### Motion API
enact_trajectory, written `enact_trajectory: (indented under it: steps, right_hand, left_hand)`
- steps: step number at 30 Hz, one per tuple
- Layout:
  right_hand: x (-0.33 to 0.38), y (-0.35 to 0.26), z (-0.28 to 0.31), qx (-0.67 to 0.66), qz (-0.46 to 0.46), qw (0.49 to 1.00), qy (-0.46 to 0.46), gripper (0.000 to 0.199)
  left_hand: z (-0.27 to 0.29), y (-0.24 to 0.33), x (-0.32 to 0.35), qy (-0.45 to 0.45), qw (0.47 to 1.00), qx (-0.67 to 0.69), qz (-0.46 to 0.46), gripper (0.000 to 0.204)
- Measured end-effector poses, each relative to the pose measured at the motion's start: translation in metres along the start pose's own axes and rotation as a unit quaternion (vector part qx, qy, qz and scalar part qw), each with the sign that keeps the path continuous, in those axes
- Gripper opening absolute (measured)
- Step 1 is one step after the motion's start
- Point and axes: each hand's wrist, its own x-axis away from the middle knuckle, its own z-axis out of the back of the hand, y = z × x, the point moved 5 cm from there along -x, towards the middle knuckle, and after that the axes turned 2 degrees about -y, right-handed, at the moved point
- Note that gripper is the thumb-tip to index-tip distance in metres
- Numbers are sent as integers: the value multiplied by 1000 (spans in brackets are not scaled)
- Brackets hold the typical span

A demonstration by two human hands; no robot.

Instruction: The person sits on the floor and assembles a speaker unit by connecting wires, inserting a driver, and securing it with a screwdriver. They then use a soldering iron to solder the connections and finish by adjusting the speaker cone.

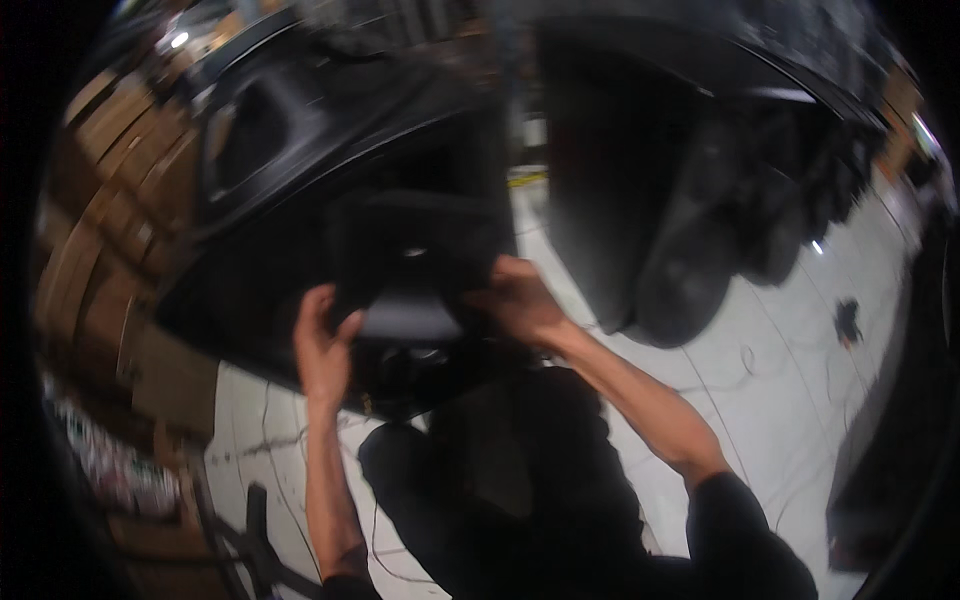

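In front of me I hold a black, flat-sided rectangular piece between both hands; blur and darkness keep its exact kind from showing. My left hand grips its left edge, thumb toward the front and fingers curled at the side. On the opposite side my right hand is closed round the right edge, its fingers partly hidden in shadow. Light catches the lower face of the piece. Behind and under it lies a large black moulded panel, pointed at the left.
Brown cardboard boxes are stacked along the left. Several large black curved panels stand in a row at the right. Thin cables run over the white tiled floor, where a small dark object lies. Black legs of a stand show at lower left.
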Motion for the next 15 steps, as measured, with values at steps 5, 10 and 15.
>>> enact_trajectory:
  steps: [5, 10, 15]
  right_hand:
    - [8, -22, -16, -167, 35, 985, 27, 16]
    - [9, -32, -6, -168, -13, 986, 22, 24]
    - [-5, -17, 13, -78, 4, 997, 3, 17]
  left_hand:
    - [11, -7, 5, -16, 999, 50, 14, 40]
    - [2, -8, 2, -22, 996, 79, -17, 34]
    - [-23, -11, 23, -57, 996, -56, 47, 30]
